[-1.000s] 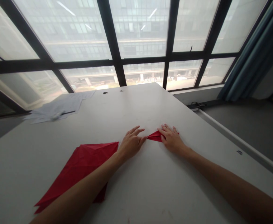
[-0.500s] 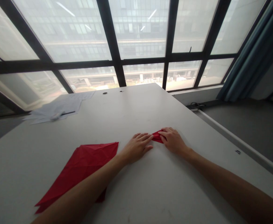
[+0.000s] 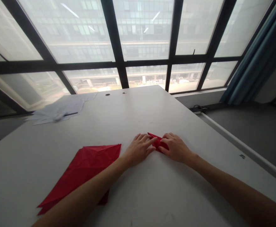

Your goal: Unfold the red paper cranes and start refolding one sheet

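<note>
A small piece of folded red paper [image 3: 157, 143] lies on the white table between my two hands. My right hand [image 3: 175, 146] grips its right side, thumb and fingers closed on the paper, and one flap curls up there. From the other side, my left hand [image 3: 140, 147] holds the left part, its index finger and thumb on the paper; a pointed corner shows past the fingers. Under my left forearm, partly hidden by it, is a larger stack of creased red paper sheets [image 3: 88, 164].
Loose white papers [image 3: 64, 105] with a dark pen [image 3: 71, 113] lie at the table's far left. The white table's [image 3: 138, 116] right edge runs beside a grey floor. Tall windows stand behind, with a blue curtain [image 3: 249, 63] at the right.
The small folded paper has turned and opened somewhat, with more of it showing between the hands. My right thumb has come lower onto its near side, and the view has shifted slightly.
</note>
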Action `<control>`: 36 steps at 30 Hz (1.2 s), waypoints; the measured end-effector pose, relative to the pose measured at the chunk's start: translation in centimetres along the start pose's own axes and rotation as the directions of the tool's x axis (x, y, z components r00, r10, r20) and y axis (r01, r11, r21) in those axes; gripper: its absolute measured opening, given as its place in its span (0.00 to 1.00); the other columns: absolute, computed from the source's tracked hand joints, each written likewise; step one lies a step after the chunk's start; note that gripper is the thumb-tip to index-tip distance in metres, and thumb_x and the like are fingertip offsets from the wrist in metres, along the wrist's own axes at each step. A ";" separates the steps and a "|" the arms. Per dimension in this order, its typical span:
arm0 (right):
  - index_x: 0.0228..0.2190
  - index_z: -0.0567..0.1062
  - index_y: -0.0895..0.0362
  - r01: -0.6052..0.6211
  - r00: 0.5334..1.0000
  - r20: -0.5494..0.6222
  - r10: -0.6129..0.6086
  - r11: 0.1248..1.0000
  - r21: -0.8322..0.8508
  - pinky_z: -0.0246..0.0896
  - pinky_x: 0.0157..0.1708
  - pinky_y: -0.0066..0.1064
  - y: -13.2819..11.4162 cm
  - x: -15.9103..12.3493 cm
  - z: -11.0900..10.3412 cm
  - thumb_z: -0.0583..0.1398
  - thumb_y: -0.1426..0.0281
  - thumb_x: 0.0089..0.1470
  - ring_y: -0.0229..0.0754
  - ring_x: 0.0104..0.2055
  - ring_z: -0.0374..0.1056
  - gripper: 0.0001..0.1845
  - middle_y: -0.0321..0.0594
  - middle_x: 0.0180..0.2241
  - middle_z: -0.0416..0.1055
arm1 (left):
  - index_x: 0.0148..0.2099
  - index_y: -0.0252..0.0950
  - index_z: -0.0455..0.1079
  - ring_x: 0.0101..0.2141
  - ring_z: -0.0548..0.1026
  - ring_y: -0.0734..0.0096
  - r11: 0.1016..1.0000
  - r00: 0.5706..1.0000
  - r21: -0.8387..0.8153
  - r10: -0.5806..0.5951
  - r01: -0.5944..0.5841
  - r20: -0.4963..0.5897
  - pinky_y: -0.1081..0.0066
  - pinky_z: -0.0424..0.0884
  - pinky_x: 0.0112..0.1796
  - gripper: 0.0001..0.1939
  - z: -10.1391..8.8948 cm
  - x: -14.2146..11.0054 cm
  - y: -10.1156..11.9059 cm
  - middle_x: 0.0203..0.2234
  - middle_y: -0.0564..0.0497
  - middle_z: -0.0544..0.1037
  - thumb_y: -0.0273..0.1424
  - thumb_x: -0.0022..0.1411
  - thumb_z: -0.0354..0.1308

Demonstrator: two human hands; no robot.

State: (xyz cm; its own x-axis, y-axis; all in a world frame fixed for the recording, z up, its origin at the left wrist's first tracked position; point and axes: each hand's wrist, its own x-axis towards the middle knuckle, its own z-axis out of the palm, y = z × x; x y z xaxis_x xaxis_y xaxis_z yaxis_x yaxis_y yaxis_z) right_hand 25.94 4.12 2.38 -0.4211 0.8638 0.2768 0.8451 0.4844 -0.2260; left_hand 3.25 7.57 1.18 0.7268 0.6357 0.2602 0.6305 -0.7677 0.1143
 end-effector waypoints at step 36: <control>0.38 0.82 0.48 0.173 0.985 -0.055 -0.166 0.968 0.181 0.60 0.50 0.37 4.2 0.7 0.9 0.66 0.70 0.56 0.43 0.46 0.69 0.07 0.39 0.40 0.76 | 0.51 0.47 0.76 0.57 0.69 0.61 0.981 0.998 -0.188 0.039 -0.048 -0.052 0.54 0.57 0.61 0.14 -0.7 0.2 0.4 0.50 0.53 0.78 0.40 0.69 0.53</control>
State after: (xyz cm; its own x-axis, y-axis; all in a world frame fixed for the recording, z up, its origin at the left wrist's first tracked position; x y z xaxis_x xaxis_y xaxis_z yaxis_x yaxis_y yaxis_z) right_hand 28.89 6.90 0.80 -0.5363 0.7626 0.3618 0.6857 0.6436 -0.3400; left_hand 3.47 7.39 1.90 0.7355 0.6006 0.3136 0.5327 -0.7986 0.2801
